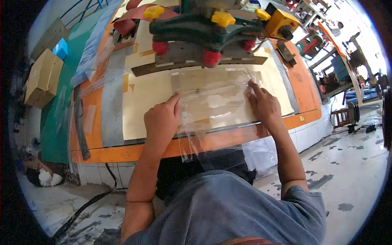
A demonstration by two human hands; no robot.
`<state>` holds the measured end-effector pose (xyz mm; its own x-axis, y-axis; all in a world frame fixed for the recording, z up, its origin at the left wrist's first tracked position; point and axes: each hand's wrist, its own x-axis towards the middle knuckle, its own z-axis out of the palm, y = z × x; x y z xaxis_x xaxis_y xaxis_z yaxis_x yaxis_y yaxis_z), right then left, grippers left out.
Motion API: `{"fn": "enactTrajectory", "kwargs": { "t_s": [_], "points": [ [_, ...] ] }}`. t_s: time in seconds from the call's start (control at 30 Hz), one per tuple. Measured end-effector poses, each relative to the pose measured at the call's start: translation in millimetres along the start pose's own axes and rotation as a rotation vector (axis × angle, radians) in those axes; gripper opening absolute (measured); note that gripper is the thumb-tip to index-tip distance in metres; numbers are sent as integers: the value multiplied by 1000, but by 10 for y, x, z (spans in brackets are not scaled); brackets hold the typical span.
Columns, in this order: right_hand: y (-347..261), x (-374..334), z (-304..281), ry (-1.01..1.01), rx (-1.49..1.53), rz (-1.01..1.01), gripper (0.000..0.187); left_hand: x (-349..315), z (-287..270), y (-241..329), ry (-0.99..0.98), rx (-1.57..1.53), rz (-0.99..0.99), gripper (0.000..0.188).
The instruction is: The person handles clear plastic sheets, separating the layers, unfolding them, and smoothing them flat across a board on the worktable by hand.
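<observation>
A clear plastic sheet (216, 100) lies over a beige board (151, 87) in front of me, its near end hanging past the table's orange edge. My left hand (162, 116) is closed on the sheet's left edge, thumb against curled forefinger. My right hand (264, 103) grips the far right part of the sheet between thumb and forefinger, where the plastic is wrinkled. Just beyond the sheet, a long thin metal bar (143, 70) spans the board beneath the press's dark green head (188, 30).
Red (212, 58) and yellow knobs (223, 18) stud the press head, with a yellow control box (281, 22) to its right. A dark strip (79, 122) lies at the table's left. Beyond are a cardboard box (43, 79) and a small blue box (60, 48) on a green surface.
</observation>
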<state>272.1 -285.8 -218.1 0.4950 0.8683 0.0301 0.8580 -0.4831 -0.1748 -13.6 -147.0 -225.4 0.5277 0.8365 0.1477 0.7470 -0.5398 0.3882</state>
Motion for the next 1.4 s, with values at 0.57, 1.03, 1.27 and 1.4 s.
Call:
{"fn": "enactTrajectory", "kwargs": {
  "t_s": [0.57, 1.03, 1.27, 1.4],
  "points": [
    [424, 368, -110, 337, 424, -99, 20, -52, 144, -90, 136, 47, 67, 29],
    [425, 532, 118, 314, 542, -79, 22, -8, 88, 3, 53, -7, 12, 29],
    [379, 510, 127, 300, 561, -29, 25, 7, 117, -24, 158, -21, 85, 26],
    [290, 492, 41, 303, 473, -52, 21, -30, 79, 19, 109, 1, 44, 26]
  ]
}}
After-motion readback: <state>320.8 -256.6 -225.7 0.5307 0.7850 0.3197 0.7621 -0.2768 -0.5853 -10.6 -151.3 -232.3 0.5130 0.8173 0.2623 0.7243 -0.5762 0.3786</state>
